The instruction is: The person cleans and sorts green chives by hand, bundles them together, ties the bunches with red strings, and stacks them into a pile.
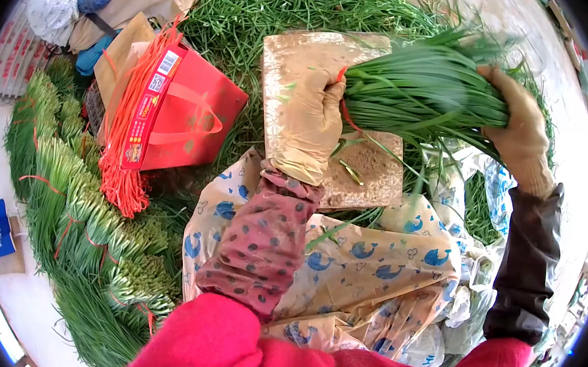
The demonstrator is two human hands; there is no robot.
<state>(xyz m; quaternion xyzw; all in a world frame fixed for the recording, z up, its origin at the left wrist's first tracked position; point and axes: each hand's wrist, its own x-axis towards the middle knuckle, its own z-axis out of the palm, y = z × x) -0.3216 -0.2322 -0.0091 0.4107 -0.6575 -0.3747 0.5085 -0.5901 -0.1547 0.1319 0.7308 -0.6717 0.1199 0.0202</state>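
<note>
Left of greens (421,90), barcoded red bag (197,85)

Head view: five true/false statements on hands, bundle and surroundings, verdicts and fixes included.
1. The left hand and right hand are both gloved. True.
2. The red bag stands on top of the board. False: the red bag is beside the board, on the picture's left.
3. A red strip runs round the green bundle at the end nearer the left hand. True.
4. The right sleeve is polka-dotted. False: the right sleeve is plain and dark; the left sleeve has the dots.
5. The right hand is away from the green bundle. False: it grips the bundle's far end.
</note>
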